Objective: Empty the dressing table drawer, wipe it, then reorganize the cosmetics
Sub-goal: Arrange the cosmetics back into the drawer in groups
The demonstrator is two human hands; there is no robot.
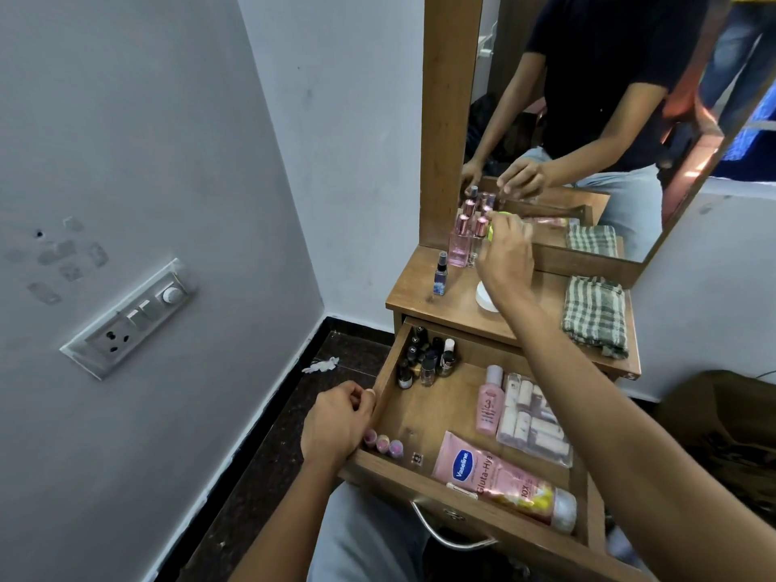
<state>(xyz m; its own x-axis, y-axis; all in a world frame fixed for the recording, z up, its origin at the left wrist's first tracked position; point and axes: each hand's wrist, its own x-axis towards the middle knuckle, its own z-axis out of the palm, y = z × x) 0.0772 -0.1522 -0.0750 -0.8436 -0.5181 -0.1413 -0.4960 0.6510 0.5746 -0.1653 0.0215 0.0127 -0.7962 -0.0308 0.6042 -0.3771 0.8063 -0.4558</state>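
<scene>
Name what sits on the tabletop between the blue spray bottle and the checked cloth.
A white round object, partly hidden under the right arm, sits between the spray bottle and the cloth; head view shows it.

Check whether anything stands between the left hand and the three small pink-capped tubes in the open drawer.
Nothing visible does. The left hand grips the left wall of the drawer, right beside the pink-capped tubes, which sit uncovered in its near left corner. The right hand holds a green-capped item over the tabletop, away from them.
</scene>
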